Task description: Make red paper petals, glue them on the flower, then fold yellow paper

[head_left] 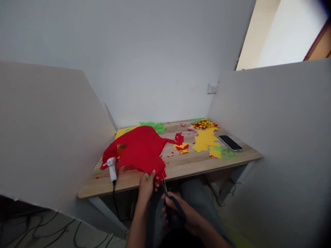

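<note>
A large piece of red cloth spreads over the left half of the table and droops at its front edge. My left hand pinches the near edge of this cloth, with a small bit of green showing by the fingers. In my right hand is a pair of dark-handled scissors. Their blades are apart and point up at the cloth's edge, just right of my left fingers. Whether the blades touch the cloth, I cannot tell.
A white glue gun with a black cord stands at the left. Yellow cloth pieces, green scraps, red snippets and a yellow-red pile lie on the table. A phone rests right. Panels flank both sides.
</note>
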`<state>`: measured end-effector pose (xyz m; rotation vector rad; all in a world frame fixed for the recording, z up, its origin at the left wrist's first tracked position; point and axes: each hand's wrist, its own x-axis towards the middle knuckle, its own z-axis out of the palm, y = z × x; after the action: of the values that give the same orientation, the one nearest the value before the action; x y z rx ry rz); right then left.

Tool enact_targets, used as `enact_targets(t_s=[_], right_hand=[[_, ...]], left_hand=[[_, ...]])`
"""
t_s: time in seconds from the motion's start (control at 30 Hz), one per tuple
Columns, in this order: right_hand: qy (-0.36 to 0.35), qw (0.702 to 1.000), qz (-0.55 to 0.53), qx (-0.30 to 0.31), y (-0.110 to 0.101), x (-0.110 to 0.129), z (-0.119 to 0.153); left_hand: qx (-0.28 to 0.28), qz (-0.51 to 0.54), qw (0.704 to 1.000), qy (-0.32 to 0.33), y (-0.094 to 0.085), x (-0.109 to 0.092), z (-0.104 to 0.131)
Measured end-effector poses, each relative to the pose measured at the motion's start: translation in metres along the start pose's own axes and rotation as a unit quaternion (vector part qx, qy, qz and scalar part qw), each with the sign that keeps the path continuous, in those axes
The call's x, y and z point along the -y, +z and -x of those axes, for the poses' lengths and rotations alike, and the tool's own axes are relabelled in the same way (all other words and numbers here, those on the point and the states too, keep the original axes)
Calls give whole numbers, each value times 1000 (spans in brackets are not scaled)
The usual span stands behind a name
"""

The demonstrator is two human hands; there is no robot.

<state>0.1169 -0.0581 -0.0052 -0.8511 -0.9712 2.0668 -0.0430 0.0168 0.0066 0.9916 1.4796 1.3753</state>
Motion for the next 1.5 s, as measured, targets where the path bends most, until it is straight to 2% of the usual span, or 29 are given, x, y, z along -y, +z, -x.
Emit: enact_targets(t_s=[0.17, 0.3, 0.43, 0.77, 0.9, 1.0, 1.17, 1.33, 1.5], right_hand=[[-14, 999, 34, -33, 6, 0, -18], [-14, 998, 54, -41, 12, -3, -27], [-11, 996, 71, -48, 14, -7, -29], [-35, 993, 100, -58, 13, 1, -48], [-35, 991, 100, -80, 8, -4, -42], [-15, 994, 77, -76, 8, -4, -33], [-3, 996, 66, -54, 15, -1, -40], [-30, 994, 78, -74, 20, -7, -58], [2, 997, 60, -58, 20, -9, -50]], left_hand=[[-14, -115, 992, 50, -10, 9, 5], [-15, -159, 984, 79, -14, 16, 9], [5, -160, 984, 80, -13, 23, 9], [-19, -146, 985, 89, -13, 24, 15], [-14, -118, 991, 67, -15, 24, 13], [-2, -101, 994, 45, -16, 24, 12], [6, -117, 992, 56, -23, 17, 14], [-9, -142, 988, 58, -34, 11, 10], [-1, -140, 990, 29, -38, 12, 9]])
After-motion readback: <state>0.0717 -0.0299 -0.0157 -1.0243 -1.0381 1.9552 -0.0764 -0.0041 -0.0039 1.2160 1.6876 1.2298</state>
